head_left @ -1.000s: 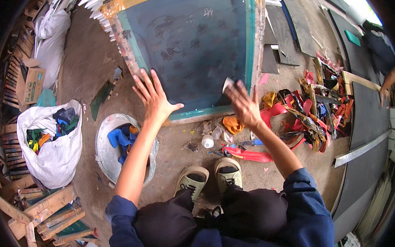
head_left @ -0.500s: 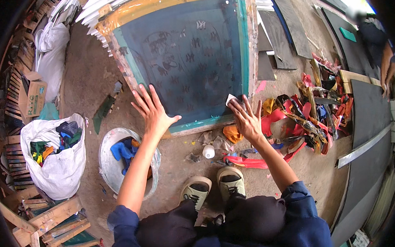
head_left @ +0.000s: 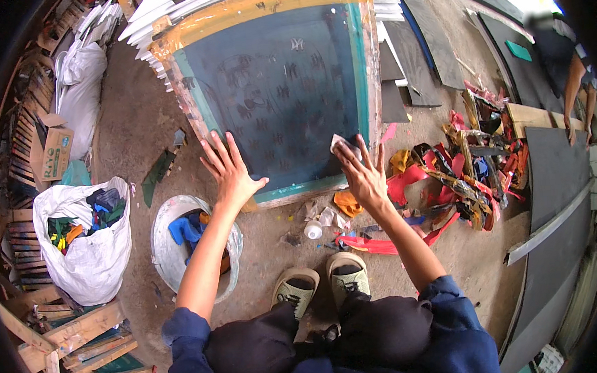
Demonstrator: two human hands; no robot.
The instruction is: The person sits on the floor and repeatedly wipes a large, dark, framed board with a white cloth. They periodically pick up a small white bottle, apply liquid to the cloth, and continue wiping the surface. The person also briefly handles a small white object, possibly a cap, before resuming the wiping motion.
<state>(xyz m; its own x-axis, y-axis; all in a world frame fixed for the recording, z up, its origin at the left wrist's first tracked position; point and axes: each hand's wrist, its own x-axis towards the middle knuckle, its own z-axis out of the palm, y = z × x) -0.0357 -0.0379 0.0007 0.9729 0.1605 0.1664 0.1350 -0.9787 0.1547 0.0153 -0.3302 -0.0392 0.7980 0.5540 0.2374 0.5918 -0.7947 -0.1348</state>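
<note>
A screen-printing frame [head_left: 277, 109] with dark mesh, teal margins and brown tape on its far edge stands in front of me. Faint repeated marks show across the mesh. My left hand [head_left: 232, 180] lies with spread fingers on the frame's lower left corner and holds nothing. Near the lower right of the mesh, my right hand [head_left: 366, 182] presses a small white cloth [head_left: 337, 140] against the surface under its fingers. Most of the cloth is hidden beneath the hand.
A bucket with rags [head_left: 161, 260] and a white sack of cloth [head_left: 78, 268] are at left. A small white bottle [head_left: 313, 230] stands below the frame. Colourful scraps [head_left: 478, 168] pile up at right, near dark boards [head_left: 557, 170] and another person [head_left: 565, 67].
My right hand has slid slightly left with the white cloth along the mesh. My left hand keeps its place on the frame. The other person's arms have shifted a little left.
</note>
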